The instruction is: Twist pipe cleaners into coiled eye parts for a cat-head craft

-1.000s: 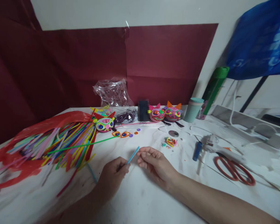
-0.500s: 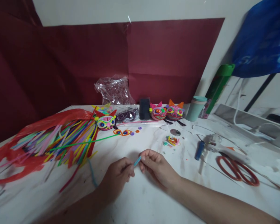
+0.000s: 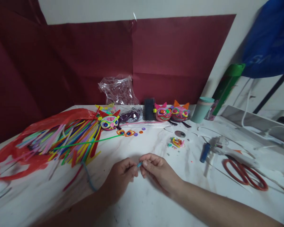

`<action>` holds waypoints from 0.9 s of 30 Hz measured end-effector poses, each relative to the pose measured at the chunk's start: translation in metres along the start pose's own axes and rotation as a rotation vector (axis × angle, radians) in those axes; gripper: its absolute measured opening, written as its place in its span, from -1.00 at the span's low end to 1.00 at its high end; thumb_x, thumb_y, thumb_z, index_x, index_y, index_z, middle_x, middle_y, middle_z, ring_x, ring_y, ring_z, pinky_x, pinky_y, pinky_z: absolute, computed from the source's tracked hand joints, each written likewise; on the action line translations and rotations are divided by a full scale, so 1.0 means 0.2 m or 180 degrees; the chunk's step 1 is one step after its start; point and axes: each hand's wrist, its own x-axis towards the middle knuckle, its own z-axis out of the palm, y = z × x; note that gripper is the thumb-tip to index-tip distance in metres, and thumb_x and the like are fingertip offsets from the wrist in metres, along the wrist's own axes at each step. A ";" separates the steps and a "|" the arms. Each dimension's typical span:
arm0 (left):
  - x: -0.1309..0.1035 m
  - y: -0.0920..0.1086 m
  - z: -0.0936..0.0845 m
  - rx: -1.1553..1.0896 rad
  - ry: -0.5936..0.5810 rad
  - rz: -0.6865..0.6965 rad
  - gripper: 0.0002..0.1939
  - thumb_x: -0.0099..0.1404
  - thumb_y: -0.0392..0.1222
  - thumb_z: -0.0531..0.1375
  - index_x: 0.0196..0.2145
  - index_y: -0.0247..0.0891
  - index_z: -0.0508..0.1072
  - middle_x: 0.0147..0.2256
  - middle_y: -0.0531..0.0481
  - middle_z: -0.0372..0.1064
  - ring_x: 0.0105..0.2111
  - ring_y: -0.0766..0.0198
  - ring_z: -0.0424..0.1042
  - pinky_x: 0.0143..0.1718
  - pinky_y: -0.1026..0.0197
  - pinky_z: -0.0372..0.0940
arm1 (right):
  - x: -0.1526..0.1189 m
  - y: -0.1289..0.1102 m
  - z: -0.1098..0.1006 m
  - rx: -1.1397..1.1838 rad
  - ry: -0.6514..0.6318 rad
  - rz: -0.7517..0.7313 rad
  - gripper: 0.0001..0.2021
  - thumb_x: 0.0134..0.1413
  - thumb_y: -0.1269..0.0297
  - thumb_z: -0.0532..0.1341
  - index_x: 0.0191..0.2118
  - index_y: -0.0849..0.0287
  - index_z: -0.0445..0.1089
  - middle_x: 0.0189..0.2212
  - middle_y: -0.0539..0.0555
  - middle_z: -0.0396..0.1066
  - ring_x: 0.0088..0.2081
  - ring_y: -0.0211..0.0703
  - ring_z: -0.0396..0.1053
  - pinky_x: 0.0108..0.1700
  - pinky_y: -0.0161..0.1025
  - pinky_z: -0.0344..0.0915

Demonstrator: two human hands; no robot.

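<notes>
A short piece of light blue pipe cleaner (image 3: 139, 164) spans the small gap between my two hands. My left hand (image 3: 122, 176) pinches one end with thumb and forefinger. My right hand (image 3: 157, 170) grips the other end the same way, fingers curled. Most of the piece is hidden in the fingertips. Beyond the hands lie two orange-rimmed eye shapes (image 3: 125, 133) with small purple and orange discs beside them. A longer blue pipe cleaner (image 3: 88, 176) runs behind my left forearm, and a green one (image 3: 85, 143) lies across the colourful pile.
At left, an open red plastic bag (image 3: 4, 170) holds many pipe cleaners (image 3: 78, 138). Decorated animal heads (image 3: 109, 122) stand along the back. A small heap of scraps (image 3: 176, 142) sits right of centre. Farther right are a glue gun (image 3: 223, 148), red-handled scissors (image 3: 245, 173) and a green cup (image 3: 202, 110).
My hands have drawn slightly closer together, so less of the blue piece shows between them. The whole scene has shifted a little to the right as the camera turned.
</notes>
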 end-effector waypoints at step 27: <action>0.00 -0.01 0.00 -0.0368 -0.0449 -0.0173 -0.88 0.04 -0.23 0.08 -0.60 -0.29 0.31 -0.65 0.13 0.22 -0.68 0.45 0.09 -0.64 0.35 0.03 | -0.01 0.05 -0.03 -0.0603 -0.0245 -0.0184 -0.77 -0.03 0.15 0.24 -0.45 0.22 0.28 -0.61 -0.06 0.24 -0.55 -0.34 0.18 -0.44 -0.33 0.10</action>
